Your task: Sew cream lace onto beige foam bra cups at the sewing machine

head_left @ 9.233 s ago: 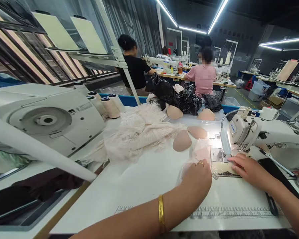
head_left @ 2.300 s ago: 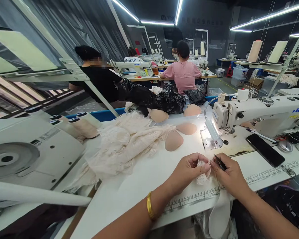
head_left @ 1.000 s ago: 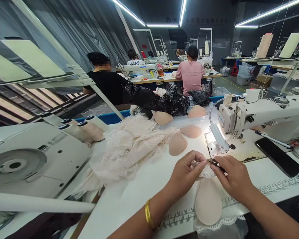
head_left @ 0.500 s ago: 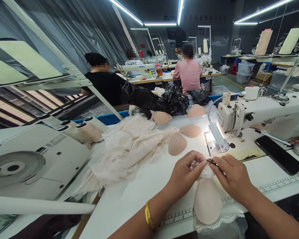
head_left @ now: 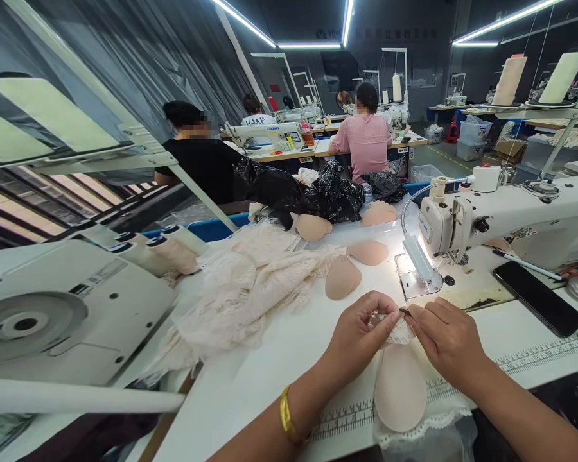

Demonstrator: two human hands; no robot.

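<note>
My left hand [head_left: 363, 327] is closed, pinching a piece of cream lace [head_left: 401, 332] between thumb and fingertips. My right hand [head_left: 450, 337] is closed around a small dark, slim metal tool [head_left: 405, 312]; its tip meets the lace at my left fingertips, and its kind is mostly hidden. Below the hands, a beige bra cup pad [head_left: 401, 391] lies near the table's front edge, its narrow end under the lace. More pads, a pinkish-beige pad [head_left: 343, 278] and a flatter pad [head_left: 368, 252], lie beyond my left hand.
A sewing machine [head_left: 505, 215] with a lit lamp [head_left: 420, 260] stands right, with a phone [head_left: 538, 298] before it. Cream lace fabric [head_left: 250, 282] is heaped at left beside thread cones [head_left: 173, 251]. Black plastic bags [head_left: 334, 192] lie behind. Several people sit at machines farther back.
My right fingers have shifted slightly over the dark tool, so less of it shows. The lace and pad have barely moved. The person in pink has turned and moved an arm.
</note>
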